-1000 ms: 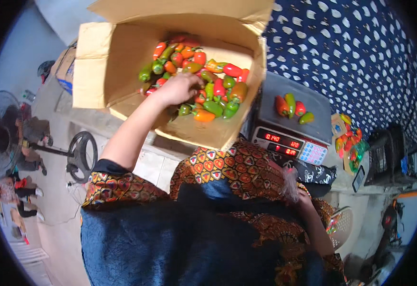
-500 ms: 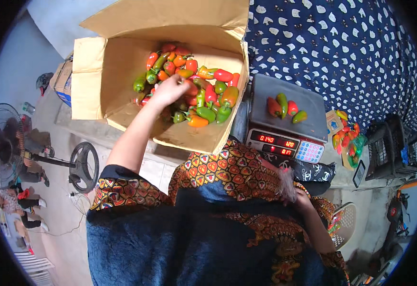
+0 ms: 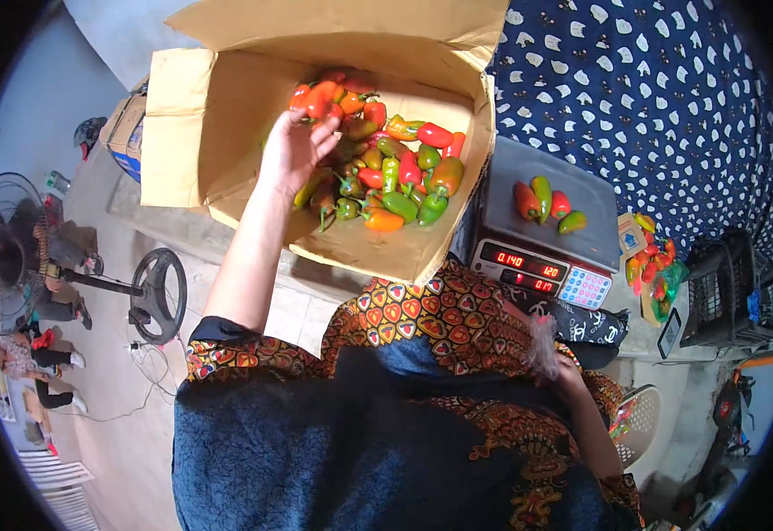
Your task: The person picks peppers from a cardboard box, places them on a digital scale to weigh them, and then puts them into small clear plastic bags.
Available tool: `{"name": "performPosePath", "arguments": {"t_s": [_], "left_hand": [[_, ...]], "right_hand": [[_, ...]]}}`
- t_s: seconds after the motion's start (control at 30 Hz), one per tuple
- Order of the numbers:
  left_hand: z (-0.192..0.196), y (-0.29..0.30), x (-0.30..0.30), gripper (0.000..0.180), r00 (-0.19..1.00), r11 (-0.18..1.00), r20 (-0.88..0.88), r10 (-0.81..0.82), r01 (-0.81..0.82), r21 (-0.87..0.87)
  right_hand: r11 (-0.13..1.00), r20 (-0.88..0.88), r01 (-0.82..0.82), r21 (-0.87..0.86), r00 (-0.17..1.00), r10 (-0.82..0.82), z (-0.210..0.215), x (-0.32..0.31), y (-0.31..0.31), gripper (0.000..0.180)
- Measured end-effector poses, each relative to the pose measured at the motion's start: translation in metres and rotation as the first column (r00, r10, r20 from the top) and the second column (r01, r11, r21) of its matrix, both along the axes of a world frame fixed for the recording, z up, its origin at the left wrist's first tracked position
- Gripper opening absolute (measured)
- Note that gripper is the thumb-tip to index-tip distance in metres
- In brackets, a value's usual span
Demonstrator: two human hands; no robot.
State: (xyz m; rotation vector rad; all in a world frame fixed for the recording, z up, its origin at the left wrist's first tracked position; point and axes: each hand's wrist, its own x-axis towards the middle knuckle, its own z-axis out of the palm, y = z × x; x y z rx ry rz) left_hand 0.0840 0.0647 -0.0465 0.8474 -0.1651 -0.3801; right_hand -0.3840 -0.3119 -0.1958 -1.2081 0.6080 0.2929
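Observation:
Inside the cardboard box point(image 3: 177, 128) lies a heap of red, orange and green peppers point(image 3: 400, 203). My left hand point(image 3: 294, 152) is over the heap's left side, palm partly showing and fingers apart. Its fingertips are right beside a shiny red pepper point(image 3: 320, 99); whether they touch it I cannot tell. At my right side, close to my body, my right hand point(image 3: 569, 376) is closed on a crumpled clear plastic bag point(image 3: 542, 347); some of its fingers are hidden. Several peppers point(image 3: 542, 198), red and green, rest on a digital scale point(image 3: 512, 164) to the right of the box.
Dark patterned cloth point(image 3: 634, 97) hangs behind the scale. Farther right are more peppers point(image 3: 652, 258) with a green bag, a black crate point(image 3: 727, 288) and a phone-like device point(image 3: 671, 332). A beige basket point(image 3: 643, 420) is low on the right. At left stands a fan point(image 3: 11, 252).
My left hand has moved up and left within the box, and its fingers have spread from a closed grasp. The view has shifted slightly. My right hand still holds the plastic bag.

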Motion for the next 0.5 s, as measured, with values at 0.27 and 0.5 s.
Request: {"name": "performPosePath", "arguments": {"t_s": [0.27,0.5], "left_hand": [[0.023,0.006,-0.011,0.047,0.986,0.984,0.072,0.153,-0.159,0.084],[0.028,-0.003,-0.011,0.033,0.986,0.983,0.134,0.102,-0.121,0.142]], "right_hand": [[0.996,0.067,-0.017,0.082,0.998,0.011,-0.002,0.003,0.001,0.028],[0.996,0.041,0.006,0.090,0.999,-0.010,-0.002,0.003,0.002,0.028]]}}
